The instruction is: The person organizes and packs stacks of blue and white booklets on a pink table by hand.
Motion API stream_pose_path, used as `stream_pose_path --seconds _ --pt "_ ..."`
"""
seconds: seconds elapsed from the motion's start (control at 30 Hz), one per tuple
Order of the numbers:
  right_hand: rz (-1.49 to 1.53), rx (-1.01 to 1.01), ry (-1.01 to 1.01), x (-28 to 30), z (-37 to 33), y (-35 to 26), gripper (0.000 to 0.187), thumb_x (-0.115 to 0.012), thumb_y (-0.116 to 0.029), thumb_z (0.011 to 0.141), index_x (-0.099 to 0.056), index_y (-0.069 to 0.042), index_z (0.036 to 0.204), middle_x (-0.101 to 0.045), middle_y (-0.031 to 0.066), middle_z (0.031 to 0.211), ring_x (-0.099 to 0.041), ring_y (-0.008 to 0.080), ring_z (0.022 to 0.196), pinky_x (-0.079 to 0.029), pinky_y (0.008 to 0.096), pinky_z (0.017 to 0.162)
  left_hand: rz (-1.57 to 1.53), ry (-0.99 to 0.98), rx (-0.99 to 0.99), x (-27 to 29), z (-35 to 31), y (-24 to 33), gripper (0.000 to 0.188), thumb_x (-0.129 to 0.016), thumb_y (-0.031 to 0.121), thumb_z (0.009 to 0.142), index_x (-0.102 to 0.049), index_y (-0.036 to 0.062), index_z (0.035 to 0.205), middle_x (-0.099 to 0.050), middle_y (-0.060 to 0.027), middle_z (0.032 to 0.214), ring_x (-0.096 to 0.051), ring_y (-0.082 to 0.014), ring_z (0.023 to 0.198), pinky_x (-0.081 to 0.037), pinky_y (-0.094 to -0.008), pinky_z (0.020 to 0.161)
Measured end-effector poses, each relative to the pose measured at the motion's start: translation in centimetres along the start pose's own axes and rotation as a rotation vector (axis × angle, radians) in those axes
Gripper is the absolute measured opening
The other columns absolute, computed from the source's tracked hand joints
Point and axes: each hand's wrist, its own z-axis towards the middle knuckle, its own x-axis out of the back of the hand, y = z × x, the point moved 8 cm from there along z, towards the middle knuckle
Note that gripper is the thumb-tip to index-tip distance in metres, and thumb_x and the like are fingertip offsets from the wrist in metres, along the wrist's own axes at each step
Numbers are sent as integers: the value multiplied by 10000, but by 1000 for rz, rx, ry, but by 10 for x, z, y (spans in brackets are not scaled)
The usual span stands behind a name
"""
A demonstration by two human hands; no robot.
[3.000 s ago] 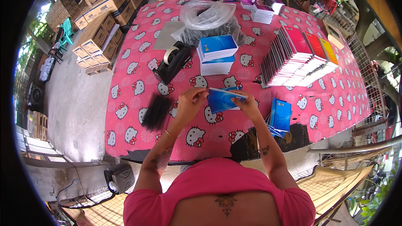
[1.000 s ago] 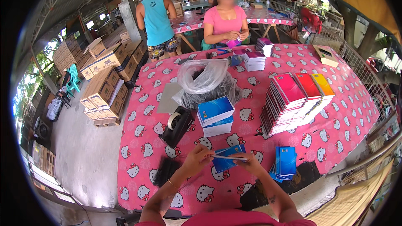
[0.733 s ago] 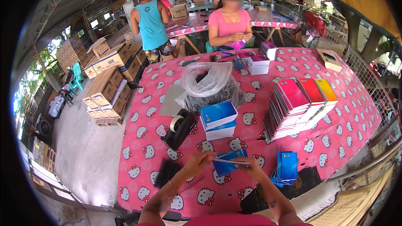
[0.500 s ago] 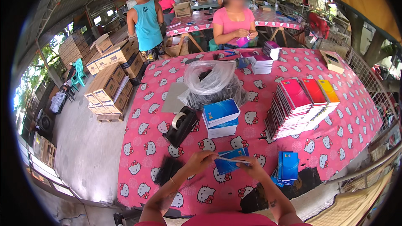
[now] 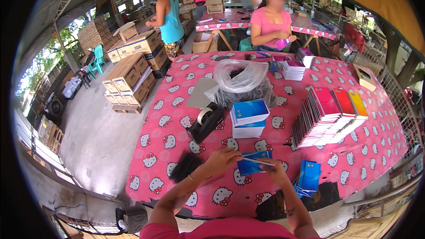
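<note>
Both of my hands hold a small notebook [image 5: 256,161], its white page edge turned up toward me. Pinched at its left end are the fingers of my left hand [image 5: 223,159]. My right hand [image 5: 274,171] grips the right end, fingers closed. Blue cover shows around the white edge; whether this is one notebook or two overlapping, I cannot tell. Beside my left forearm lies a bundle of black spiral coils [image 5: 186,167]. Right of my right hand, several blue notebooks [image 5: 309,177] lie in a loose pile. Beyond my hands stands a stack of blue notebooks [image 5: 249,119].
A black tape dispenser [image 5: 206,123] stands left of the blue stack. Behind it sit a clear plastic bag [image 5: 242,84] with dark contents and a grey board [image 5: 200,92]. Spiral notebooks [image 5: 325,117] are piled at right. Across the pink table, a person [image 5: 272,22] handles a purple booklet.
The view has shifted, so the table sits further right. My hands keep their grip on the notebook. The person in the blue tank top has turned to the left.
</note>
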Motion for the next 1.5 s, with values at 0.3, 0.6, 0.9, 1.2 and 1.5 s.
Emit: stream_pose_path --seconds 0.3,0.6,0.9,1.2,1.5 --pt "-23 22 17 7 2 11 263 -655 -22 920 -675 -26 1182 -700 31 1063 -613 88 951 -500 244 830 -24 -26 82 1 13 10 233 -723 174 847 -633 93 1046 -621 -60 896 -654 -265 759 -539 -366 629" --pt "-154 101 164 0 -1 -24 267 -687 -55 899 -680 -21 1163 -686 13 956 -585 67 834 -475 232 731 305 -8 24 -9 19 10 507 -638 379 896 -537 52 1270 -526 -160 1294 -556 -341 1122 -479 -477 884" --pt "-61 60 291 -10 -6 -20 298 -686 -141 909 -666 -28 1184 -659 4 947 -590 68 812 -481 228 699 533 97 205 -4 18 54 805 -524 548 920 -357 -26 1459 -323 -221 1537 -306 -372 1433 -212 -651 1109" --pt "-37 34 268 -19 -12 -53 306 -665 -80 901 -648 1 1196 -682 57 1015 -610 123 906 -502 275 805 481 84 230 -4 23 61 784 -508 517 933 -339 -25 1474 -319 -237 1541 -282 -374 1455 -214 -613 1116" --pt "-24 -44 290 -10 -15 -42 301 -672 -133 916 -656 3 1184 -690 36 944 -599 101 866 -498 268 782 372 113 143 -30 23 74 736 -541 388 911 -340 -47 1469 -341 -226 1536 -289 -357 1457 -218 -551 1147"
